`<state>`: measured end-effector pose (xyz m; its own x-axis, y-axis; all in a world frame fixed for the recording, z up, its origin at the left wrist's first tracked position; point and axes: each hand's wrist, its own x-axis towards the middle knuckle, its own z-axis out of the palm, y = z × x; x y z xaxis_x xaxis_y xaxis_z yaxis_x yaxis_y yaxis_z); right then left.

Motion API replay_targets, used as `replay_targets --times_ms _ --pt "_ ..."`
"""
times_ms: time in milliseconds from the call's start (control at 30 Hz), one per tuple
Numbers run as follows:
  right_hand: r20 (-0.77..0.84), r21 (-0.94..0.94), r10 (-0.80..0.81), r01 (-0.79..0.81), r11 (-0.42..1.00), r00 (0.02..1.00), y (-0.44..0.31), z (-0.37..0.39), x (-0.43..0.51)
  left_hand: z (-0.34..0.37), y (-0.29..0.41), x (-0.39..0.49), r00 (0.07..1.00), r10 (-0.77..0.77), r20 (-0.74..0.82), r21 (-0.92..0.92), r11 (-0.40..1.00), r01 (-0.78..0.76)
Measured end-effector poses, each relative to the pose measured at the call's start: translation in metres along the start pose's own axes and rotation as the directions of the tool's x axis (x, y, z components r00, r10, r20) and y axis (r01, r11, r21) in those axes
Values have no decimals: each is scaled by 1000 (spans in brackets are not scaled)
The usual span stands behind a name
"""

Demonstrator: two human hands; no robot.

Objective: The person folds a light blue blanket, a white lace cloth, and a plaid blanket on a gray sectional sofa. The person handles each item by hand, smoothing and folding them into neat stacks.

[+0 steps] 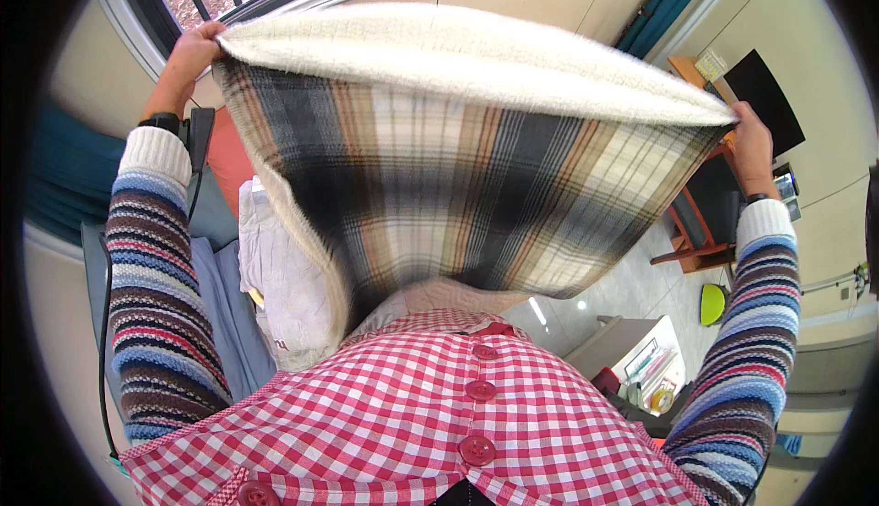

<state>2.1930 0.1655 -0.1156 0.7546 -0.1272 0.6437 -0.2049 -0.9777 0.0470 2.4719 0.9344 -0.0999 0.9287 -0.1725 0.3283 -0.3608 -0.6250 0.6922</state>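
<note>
A plaid blanket (426,183) with a cream fleece backing hangs spread between my raised hands. My left hand (195,53) grips its upper left corner, near the window. At the upper right corner my right hand (752,142) pinches the cloth, in front of the desk. The far edge is folded over, so the white fleece (439,59) shows along the top. Plaid in black, grey, cream and tan covers the side towards me. The lower edge sags close to my checked apron (412,396) and is slightly blurred.
On the left, a folded pale lilac cloth (292,286) lies on a sofa or bed with blue-grey covers (223,314). Beyond it is a coral cushion (223,149). A white cart (663,348) holding small items stands at right, near a wooden chair (693,231) and a black monitor (763,104).
</note>
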Motion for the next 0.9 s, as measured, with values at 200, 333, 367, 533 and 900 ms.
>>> replay_targets --times_ms 200,333,367,533,900 --pt "-194 33 121 -117 993 974 8 -58 -25 -11 8 -14 984 178 -21 -211 961 -178" --pt "-54 -90 61 -66 994 997 5 -45 -134 34 -20 -79 990 132 -52 -255 957 -141" --pt "-7 -6 51 -51 999 999 0 -34 -170 53 -37 -102 994 107 23 -277 956 -97" --pt "375 33 292 -327 944 880 -34 44 -337 158 -154 -224 992 -57 116 19 998 55" --pt "929 352 -370 -354 866 16 -160 94 -509 133 -232 -403 734 -667 128 623 630 464"
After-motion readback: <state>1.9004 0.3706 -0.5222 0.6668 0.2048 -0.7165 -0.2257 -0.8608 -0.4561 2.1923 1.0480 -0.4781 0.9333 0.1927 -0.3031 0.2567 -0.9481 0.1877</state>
